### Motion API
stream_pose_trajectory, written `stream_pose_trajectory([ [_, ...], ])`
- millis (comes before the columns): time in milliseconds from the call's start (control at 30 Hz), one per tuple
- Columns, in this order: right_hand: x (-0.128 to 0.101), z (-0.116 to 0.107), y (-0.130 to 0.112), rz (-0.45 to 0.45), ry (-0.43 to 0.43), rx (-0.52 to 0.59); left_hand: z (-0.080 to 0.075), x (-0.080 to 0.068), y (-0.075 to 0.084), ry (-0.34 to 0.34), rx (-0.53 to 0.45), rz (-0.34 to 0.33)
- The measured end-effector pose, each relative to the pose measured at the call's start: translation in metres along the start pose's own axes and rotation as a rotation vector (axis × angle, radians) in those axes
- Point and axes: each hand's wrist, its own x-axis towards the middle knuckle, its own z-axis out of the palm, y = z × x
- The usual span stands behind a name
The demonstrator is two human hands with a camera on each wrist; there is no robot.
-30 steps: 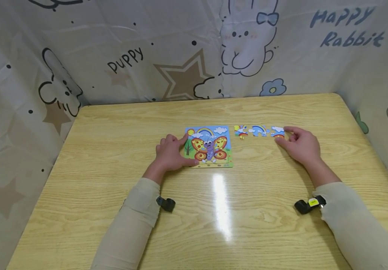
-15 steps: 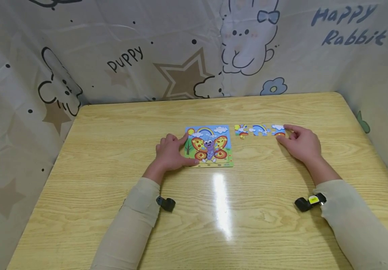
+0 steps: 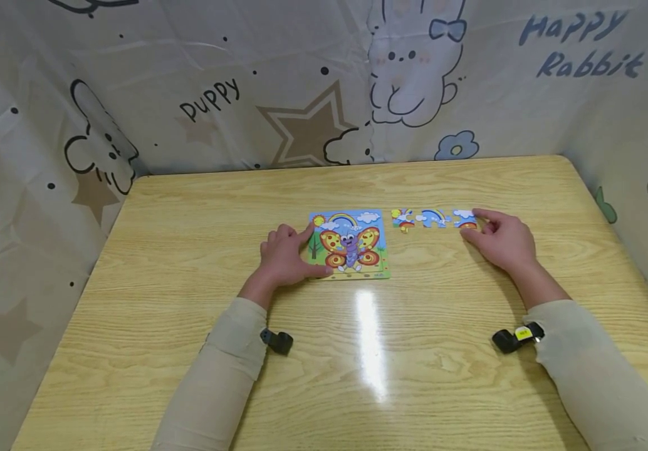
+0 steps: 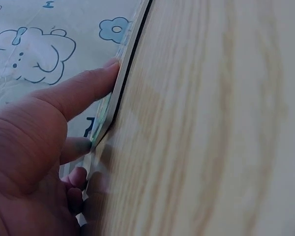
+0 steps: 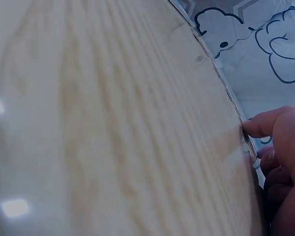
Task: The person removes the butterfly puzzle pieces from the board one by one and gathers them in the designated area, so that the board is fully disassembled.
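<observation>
Change: almost nothing has moved since the earlier pictures; both hands stay where they were, and the right hand's fingertips remain at the end puzzle piece.
Left hand: the left hand [image 3: 286,255] rests on the table at the left edge of the butterfly puzzle [image 3: 349,243]; the thumb and forefinger are spread and touch that edge, nearly straight, without curling round it. The left wrist view shows a finger [image 4: 83,91] pressed flat against the board's rim [image 4: 119,83].
Right hand: the right hand [image 3: 502,240] lies to the right of the loose pieces, its forefinger and thumb pinching the right-hand piece [image 3: 464,218] from its right side. In the right wrist view a fingertip [image 5: 260,125] meets the thin edge of that piece.
Butterfly puzzle: lies flat near the middle of the table [image 3: 188,250], complete as far as can be seen.
Loose pieces: three lie in a row just right of the puzzle's top edge: the left piece [image 3: 402,218], the middle piece [image 3: 433,218] and the right-hand piece, set slightly apart from one another.
Wrists: a small black camera [image 3: 279,341] sits by the left sleeve, another black camera [image 3: 512,340] by the right sleeve.
Backdrop: a printed cloth [image 3: 324,81] with rabbits, stars and words hangs behind the table.
</observation>
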Motion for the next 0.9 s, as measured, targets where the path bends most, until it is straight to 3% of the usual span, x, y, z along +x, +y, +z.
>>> stream_pose_trajectory([
  [267, -0.001, 0.002, 0.000, -0.023, 0.048, 0.008, -0.004, -0.002, -0.006, -0.041, -0.077, 0.023],
  [533, -0.013, 0.014, -0.015, -0.061, 0.112, 0.146, -0.006, -0.003, -0.007, -0.051, -0.088, 0.028],
  [900, -0.022, 0.037, -0.048, -0.207, 0.122, 0.240, -0.007, -0.004, -0.006, -0.064, -0.065, 0.025],
])
